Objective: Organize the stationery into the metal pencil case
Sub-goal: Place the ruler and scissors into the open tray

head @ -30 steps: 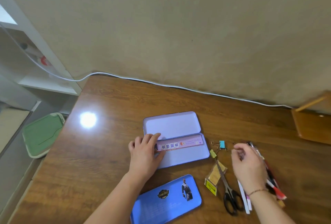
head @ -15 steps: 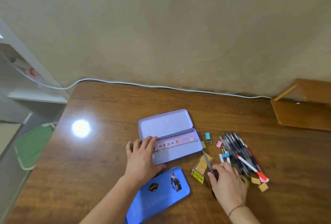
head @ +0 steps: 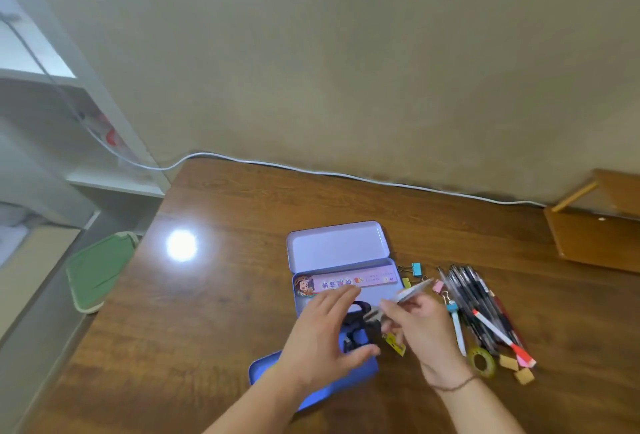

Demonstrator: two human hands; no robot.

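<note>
Between both hands: holding scissors (head: 388, 309) lengthwise above case (head: 377, 295); right hand (head: 420, 326) pinching blades, left hand (head: 320, 336) spread near handles.

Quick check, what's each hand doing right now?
Left hand: open, fingers spread by the scissors' black handles.
Right hand: closed on the scissors.

lamp glare on table (head: 242, 295), blurred hands

My left hand (head: 323, 336) is spread open, fingers apart, palm turned to the right. My right hand (head: 420, 328) is closed, its fingers pinched together, wrist bent inward.
</note>
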